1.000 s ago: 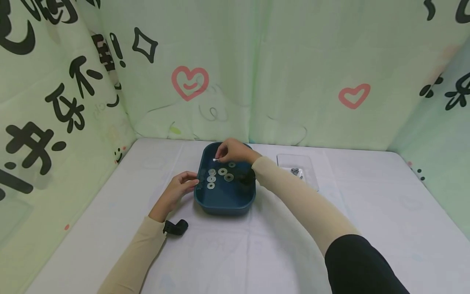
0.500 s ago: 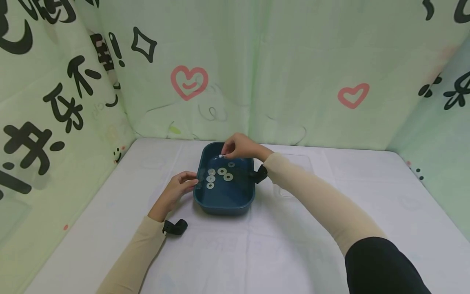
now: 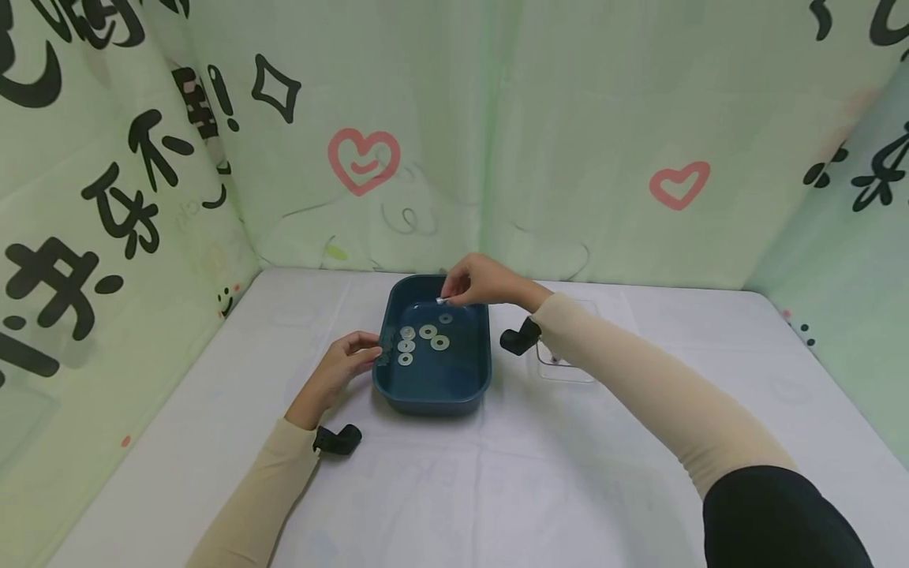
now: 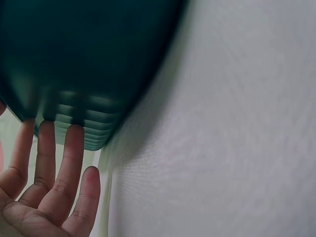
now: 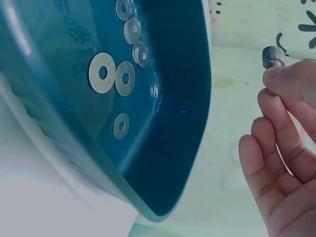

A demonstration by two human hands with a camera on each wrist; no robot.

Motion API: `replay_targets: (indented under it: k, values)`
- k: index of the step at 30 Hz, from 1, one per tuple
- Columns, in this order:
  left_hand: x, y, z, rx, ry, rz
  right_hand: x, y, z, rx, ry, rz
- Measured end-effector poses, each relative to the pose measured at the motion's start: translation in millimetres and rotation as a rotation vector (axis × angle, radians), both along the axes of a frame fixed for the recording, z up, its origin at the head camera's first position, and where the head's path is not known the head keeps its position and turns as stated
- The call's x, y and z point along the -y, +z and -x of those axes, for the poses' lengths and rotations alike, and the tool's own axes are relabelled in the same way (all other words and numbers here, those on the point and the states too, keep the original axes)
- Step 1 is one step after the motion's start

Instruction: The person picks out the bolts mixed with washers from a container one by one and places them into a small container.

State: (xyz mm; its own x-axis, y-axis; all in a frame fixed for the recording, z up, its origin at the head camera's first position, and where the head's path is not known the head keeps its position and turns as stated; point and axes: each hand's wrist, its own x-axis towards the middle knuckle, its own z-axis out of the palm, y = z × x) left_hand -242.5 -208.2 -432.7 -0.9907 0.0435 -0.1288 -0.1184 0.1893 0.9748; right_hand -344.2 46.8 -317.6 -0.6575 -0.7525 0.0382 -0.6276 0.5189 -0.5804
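A dark blue tray (image 3: 435, 388) stands on the white table with several flat metal washers (image 3: 440, 342) lying loose on its floor. My left hand (image 3: 342, 363) is at the tray's left side. Its fingers (image 4: 73, 155), straight in the left wrist view, rest their tips against the outer wall, the thumb close by the rim. Over the tray's far right corner, my right hand (image 3: 490, 282) pinches a silver bolt (image 5: 273, 58) with a knurled round head between thumb and index finger. The bolt's shank is mostly hidden by the thumb.
Right of the tray lies a clear plastic box (image 3: 568, 375) with small parts, mostly hidden under the right sleeve (image 3: 639, 386). A pale green printed curtain (image 3: 568, 118) rises behind the table and at both sides. Black wrist cameras (image 3: 521, 337) sit on both forearms.
My right hand has moved to the right and slightly away with the bolt, toward the tray's far right corner. The left hand, tray and washers have stayed in place.
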Motion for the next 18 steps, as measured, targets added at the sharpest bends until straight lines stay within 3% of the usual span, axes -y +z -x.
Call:
replay_targets:
  k: [18]
  values:
    - [0, 0.3, -1.4, -0.007, -0.012, 0.01, -47, 15.3, 1.4, -0.024, -0.072, -0.02]
